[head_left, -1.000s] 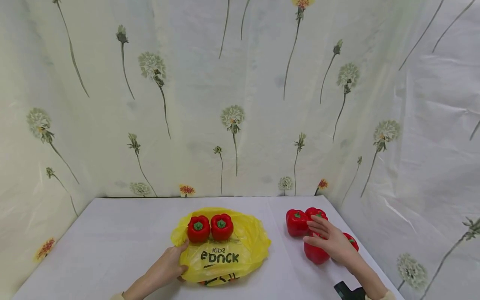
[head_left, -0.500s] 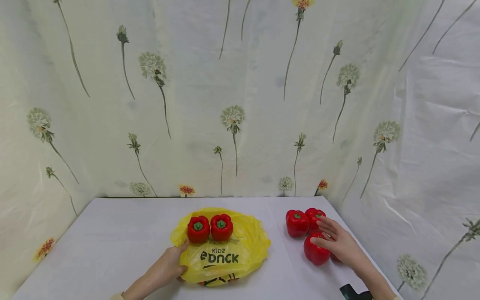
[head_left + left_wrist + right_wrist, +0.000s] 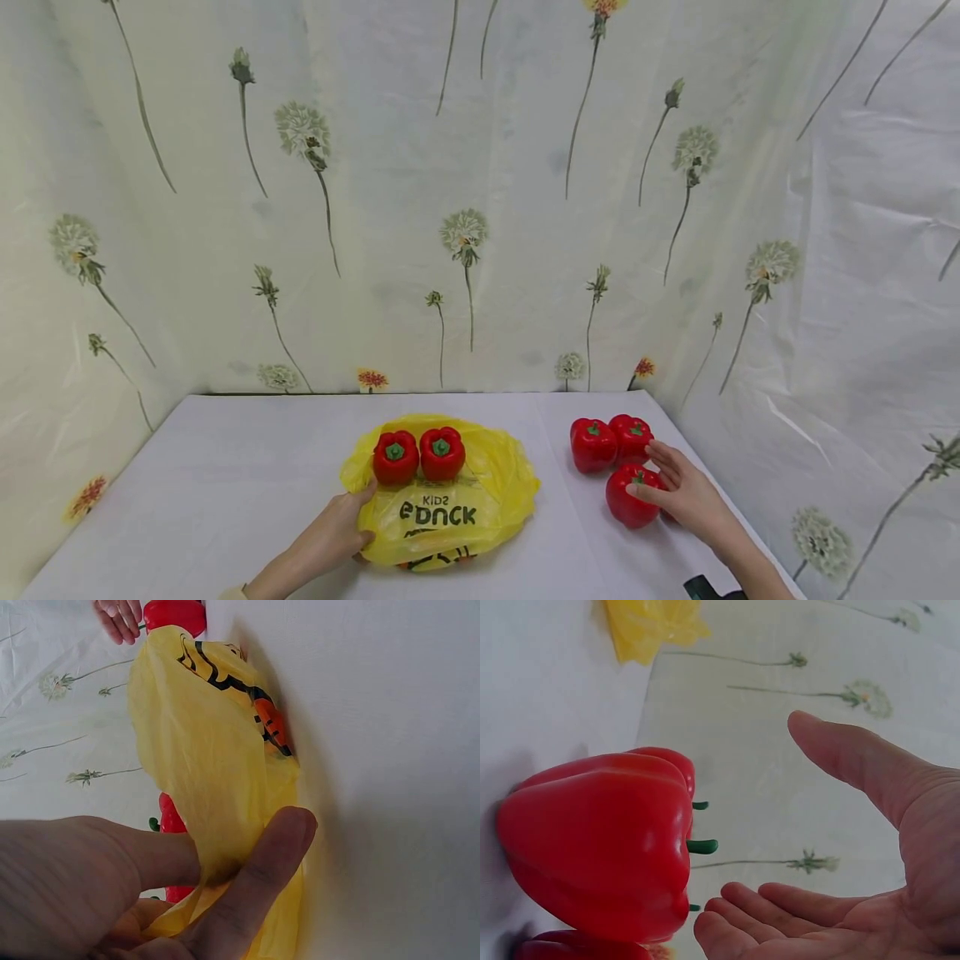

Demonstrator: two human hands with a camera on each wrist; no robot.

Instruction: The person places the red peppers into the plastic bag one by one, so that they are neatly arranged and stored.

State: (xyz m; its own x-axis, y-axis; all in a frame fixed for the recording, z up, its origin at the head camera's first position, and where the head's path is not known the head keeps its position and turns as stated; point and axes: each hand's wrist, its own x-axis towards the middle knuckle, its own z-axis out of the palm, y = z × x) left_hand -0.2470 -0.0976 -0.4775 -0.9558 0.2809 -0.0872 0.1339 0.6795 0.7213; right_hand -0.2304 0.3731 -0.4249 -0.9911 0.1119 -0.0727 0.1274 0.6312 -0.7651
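My left hand (image 3: 339, 531) pinches the left edge of a yellow plastic bag (image 3: 504, 471) that lies on the table. In the left wrist view the bag's thin film (image 3: 202, 742) runs between thumb and fingers. Two red bell peppers (image 3: 395, 460) (image 3: 442, 455) with green stems sit upright at the bag's far left part. On the right, my right hand (image 3: 693, 498) hovers with fingers extended and thumb spread beside a red bell pepper (image 3: 627, 505). The right wrist view shows a gap between that hand (image 3: 870, 900) and the pepper (image 3: 600, 840); its palm holds nothing.
Behind the front right pepper stand two more red bell peppers (image 3: 593, 447) (image 3: 632, 435). Another red one is mostly hidden by my right hand. A white table (image 3: 225, 492) meets a flower-printed curtain (image 3: 390, 208) at the back and sides.
My right hand has drawn a little to the right and lower, uncovering more of the front and back right peppers. My left hand and the bag stay in place.
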